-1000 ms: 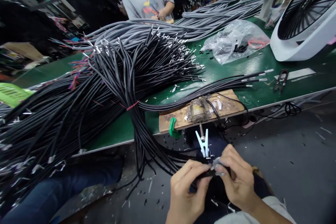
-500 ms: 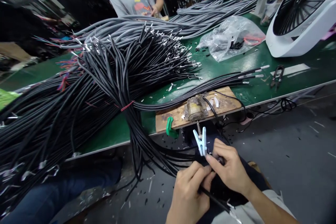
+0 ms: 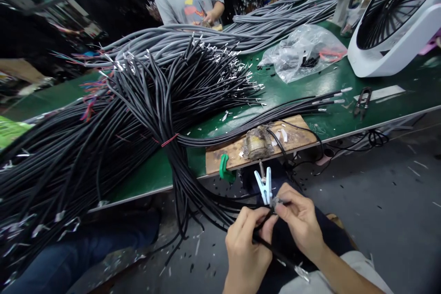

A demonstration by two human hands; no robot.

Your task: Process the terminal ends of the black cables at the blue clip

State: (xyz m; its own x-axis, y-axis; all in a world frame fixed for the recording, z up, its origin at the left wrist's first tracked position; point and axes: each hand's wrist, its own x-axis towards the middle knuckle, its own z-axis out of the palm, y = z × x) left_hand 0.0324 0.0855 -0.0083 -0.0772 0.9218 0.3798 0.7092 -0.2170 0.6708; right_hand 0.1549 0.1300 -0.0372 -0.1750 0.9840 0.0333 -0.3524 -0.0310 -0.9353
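My left hand (image 3: 248, 243) is closed on a black cable (image 3: 284, 256) whose stripped, silvery end points down to the right. Close beside it, my right hand (image 3: 300, 220) pinches a dark piece with a greyish, shiny tip, just below a light blue clothespin (image 3: 264, 187). The clothespin is joined to a thin metal shaft of a small motor (image 3: 258, 142) fixed on a wooden board (image 3: 220, 158). Left of my hands hangs a bundle of black cables (image 3: 182, 174) tied with a red band (image 3: 169, 140).
Piles of black cables (image 3: 138, 124) and grey cables (image 3: 275, 20) lie on the green table (image 3: 379, 110). A plastic bag (image 3: 299, 50), pliers-like snips (image 3: 363, 101), a white fan (image 3: 372, 62) and a green clamp (image 3: 225, 170) are around. Another person (image 3: 189, 0) sits opposite.
The fingers of both hands have shifted, and a greyish, shiny tip now shows between them below the clothespin. The view has moved slightly, and the cable end sits a little lower.
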